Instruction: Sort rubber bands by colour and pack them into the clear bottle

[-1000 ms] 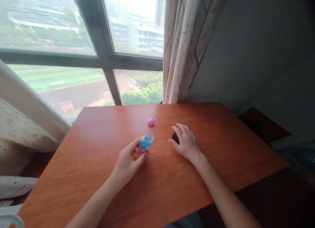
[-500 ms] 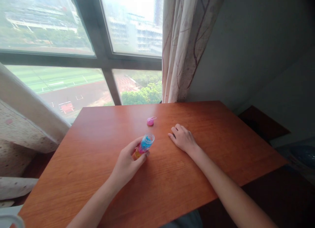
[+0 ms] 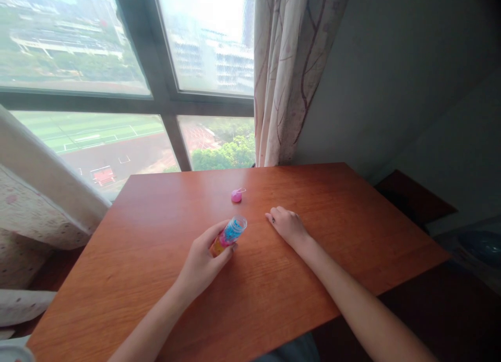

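My left hand [image 3: 203,256] is wrapped round a small clear bottle [image 3: 231,233], fingers behind it and thumb in front. The bottle has an open mouth, blue near the top, pink in the middle and yellow-orange below. It leans to the right; its base is partly hidden by the hand. Behind it on the table lies a pink cap [image 3: 236,196] with a thin loop. My right hand [image 3: 288,227] rests on the table to the right of the bottle, fingers curled in. A tiny dark spot shows at its fingers, too small to name.
The brown wooden table [image 3: 168,205] reaches to the window [image 3: 168,106]. Patterned curtains [image 3: 282,80] hang at both sides. A dark board [image 3: 417,197] stands beyond the table's right edge. Part of a white object [image 3: 15,353] shows at bottom left.
My right hand's fingers have curled in more, and the hand has shifted slightly. My left hand still holds the bottle, tilted a little further right. The view has moved a little.
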Action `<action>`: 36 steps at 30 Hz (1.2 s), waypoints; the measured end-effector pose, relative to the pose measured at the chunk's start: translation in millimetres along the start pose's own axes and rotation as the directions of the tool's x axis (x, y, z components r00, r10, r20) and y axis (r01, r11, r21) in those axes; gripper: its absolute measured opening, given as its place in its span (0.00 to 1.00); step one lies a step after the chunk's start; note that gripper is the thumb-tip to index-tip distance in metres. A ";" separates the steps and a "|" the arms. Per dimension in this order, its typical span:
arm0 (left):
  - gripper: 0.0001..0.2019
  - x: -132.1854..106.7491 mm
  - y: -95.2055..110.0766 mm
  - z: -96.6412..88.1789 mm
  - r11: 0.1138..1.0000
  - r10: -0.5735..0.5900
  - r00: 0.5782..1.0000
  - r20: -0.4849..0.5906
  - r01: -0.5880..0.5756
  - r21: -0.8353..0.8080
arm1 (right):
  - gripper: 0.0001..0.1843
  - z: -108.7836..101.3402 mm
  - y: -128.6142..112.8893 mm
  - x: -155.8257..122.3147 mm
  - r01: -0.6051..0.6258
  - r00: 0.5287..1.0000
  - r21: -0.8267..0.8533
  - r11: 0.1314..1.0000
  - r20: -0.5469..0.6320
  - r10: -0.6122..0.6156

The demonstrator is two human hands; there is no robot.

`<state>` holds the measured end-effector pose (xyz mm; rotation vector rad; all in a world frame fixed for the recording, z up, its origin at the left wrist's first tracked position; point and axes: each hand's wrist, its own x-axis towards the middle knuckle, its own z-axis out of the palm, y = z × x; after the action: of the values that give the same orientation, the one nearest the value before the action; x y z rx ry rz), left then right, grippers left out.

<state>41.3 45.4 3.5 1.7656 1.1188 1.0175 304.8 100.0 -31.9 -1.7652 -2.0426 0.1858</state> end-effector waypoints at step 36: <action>0.20 34.1 15.1 20.1 0.994 0.079 0.996 0.041 -0.082 0.066 | 0.16 4.9 -63.4 28.9 -0.160 0.941 0.700 -0.696 0.320 0.106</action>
<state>73.9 68.8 17.1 1.8896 1.0768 0.9993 242.5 117.4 -5.9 -0.4047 -0.2767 1.6878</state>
